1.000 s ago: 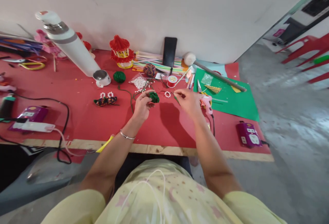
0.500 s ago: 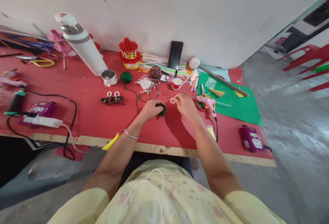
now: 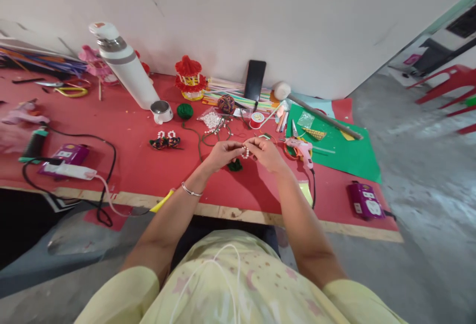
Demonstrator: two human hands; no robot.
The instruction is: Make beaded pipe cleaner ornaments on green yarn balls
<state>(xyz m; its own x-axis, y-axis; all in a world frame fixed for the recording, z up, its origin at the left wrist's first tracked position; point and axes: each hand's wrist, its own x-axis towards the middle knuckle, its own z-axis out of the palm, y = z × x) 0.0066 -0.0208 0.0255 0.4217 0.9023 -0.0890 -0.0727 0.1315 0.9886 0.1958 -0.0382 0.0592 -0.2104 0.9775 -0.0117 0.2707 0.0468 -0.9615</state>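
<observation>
Light: bright, even daylight
Shadows: soft, under the hands
Edges: wide-angle bending
Focus: sharp centre, softer corners

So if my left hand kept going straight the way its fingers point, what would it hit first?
The small white bead ring, which the left hand already seems to pinch, then the right hand just beyond; depth is unclear.

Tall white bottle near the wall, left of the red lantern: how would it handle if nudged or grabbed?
The white bottle stands upright, tall on a narrow base, so a push near the cap would probably tip it. Once down, its round body would likely roll across the red table. The smooth wall may be a bit slippery; weight cannot be judged.
</observation>
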